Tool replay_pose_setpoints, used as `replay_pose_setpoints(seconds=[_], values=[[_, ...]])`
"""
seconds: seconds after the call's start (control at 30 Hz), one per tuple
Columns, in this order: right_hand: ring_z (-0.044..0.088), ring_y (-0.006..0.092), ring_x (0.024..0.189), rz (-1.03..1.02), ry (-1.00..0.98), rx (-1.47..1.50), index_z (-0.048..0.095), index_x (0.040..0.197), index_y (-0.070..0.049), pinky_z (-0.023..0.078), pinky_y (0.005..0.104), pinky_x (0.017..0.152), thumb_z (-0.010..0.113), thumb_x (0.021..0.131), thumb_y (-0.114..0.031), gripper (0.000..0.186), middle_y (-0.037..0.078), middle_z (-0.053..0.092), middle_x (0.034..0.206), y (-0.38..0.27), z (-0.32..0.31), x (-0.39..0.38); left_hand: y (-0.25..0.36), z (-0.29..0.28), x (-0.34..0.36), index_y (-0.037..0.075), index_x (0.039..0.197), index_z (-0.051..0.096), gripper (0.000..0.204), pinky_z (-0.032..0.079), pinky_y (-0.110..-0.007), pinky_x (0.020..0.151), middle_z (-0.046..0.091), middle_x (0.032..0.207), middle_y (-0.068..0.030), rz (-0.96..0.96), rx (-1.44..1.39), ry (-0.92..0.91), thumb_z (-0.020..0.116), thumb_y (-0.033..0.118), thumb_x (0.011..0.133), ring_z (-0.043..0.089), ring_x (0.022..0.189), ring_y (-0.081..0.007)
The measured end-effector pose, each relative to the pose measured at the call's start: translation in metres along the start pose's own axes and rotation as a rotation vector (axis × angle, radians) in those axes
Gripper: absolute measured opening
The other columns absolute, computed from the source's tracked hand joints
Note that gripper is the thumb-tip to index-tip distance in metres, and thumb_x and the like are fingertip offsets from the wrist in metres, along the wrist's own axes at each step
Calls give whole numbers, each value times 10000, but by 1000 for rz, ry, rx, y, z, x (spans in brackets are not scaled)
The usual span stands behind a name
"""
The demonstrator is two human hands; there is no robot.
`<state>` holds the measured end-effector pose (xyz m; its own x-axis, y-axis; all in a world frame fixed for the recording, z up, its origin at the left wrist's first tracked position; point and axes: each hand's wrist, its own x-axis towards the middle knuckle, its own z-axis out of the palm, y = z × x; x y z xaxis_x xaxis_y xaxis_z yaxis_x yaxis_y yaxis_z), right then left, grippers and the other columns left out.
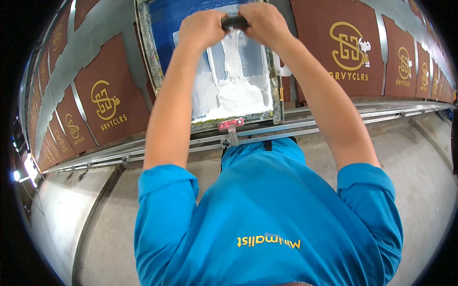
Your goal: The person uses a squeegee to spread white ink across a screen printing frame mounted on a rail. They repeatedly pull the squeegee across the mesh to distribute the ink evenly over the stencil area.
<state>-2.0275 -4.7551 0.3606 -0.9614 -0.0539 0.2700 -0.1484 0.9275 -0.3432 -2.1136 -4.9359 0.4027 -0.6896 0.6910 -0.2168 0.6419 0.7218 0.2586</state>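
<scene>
A black, bar-shaped handle (234, 22) is gripped at its left end by the left hand (202, 29) and at its right end by the right hand (264, 25), the fingers of both curled tightly around it. It is held over the far part of a rectangular printing screen with a paint-streaked frame (152, 52). Within the frame, thick white ink (241, 93) is pooled at the near side, and a streak is drawn from it toward the handle. The work is judged partway along: on the flat brown panels to the right (341, 47), white figures are seen beside yellow emblems; on the flat brown panels to the left (109, 90), only yellow is apparent, so white seems left undone there.
</scene>
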Motion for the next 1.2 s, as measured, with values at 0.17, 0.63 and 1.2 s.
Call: replay_pose_setpoints(seconds=[0.17,0.63,1.2], values=[[666,327,913,19,82,128,593,891,-92,487,463,814,679,884,-126,93,107,662,901,-52,6,-113,40,43,-98,271,1102,822,265,570,-449,852,786,1015,-62,-26,-35,-62,730,160,880,762,944,-287],[683,386,1157,870,346,533,660,1344,-28,520,471,1027,742,950,-334,505,219,720,1228,1,24,-124,52,19,-138,236,1268,765,455,602,-463,837,789,1046,-150,125,-142,-392,729,116,831,757,947,-355],[723,349,1113,865,353,675,730,1244,-9,543,451,975,705,979,-356,437,202,758,1186,-15,7,-114,47,93,-215,120,1325,711,612,429,-453,1111,687,1397,-78,270,-119,154,870,222,743,616,1308,-268]])
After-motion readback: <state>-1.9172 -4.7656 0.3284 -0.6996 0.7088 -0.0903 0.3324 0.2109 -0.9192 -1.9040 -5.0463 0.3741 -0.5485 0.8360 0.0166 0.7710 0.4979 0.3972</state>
